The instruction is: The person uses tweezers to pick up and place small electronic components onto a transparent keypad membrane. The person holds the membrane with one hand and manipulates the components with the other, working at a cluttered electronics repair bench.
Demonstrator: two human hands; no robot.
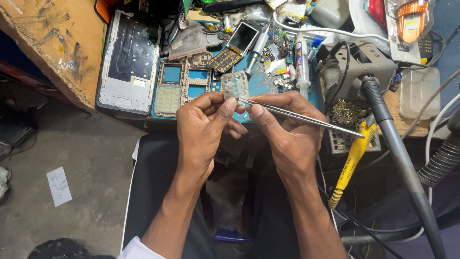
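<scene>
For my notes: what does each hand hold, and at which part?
Left hand pinches the translucent perforated plastic keypad piece by its lower edge; right hand grips thin metal tweezers near their tips.

Translucent plastic keypad (235, 86), shiny metal tweezers (297, 115), rough worn wooden bench (52, 43), glossy yellow plastic screwdriver handle (352, 160)

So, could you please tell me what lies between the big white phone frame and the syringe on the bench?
In the head view, beige keypad phone housings and a small keypad circuit board lie between them.

Two hands (206, 129), one tweezers (297, 116), one clear keypad (235, 86), perhaps three phone frames (129, 62).
</scene>
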